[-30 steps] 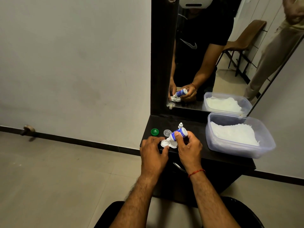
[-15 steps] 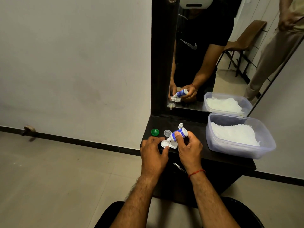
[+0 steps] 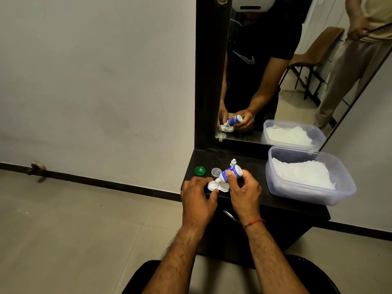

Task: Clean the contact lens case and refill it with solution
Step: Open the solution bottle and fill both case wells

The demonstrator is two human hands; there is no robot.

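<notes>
A white contact lens case (image 3: 218, 186) lies on the dark shelf (image 3: 254, 196) with both wells uncovered. My left hand (image 3: 199, 198) grips its left end with thumb and fingers. My right hand (image 3: 244, 189) holds a small blue-and-white solution bottle (image 3: 230, 173) tilted down, nozzle over the left well. A green cap (image 3: 200, 171) and a clear cap (image 3: 216, 172) lie behind the case. The bottle's white cap (image 3: 233, 162) stands just behind the bottle.
A clear plastic tub (image 3: 339, 187) holding white tissue stands on the shelf's right half. A mirror (image 3: 275, 71) rises behind the shelf and reflects me, a chair and another person. A drawer handle (image 3: 231, 217) sits under the shelf edge. Tiled floor lies to the left.
</notes>
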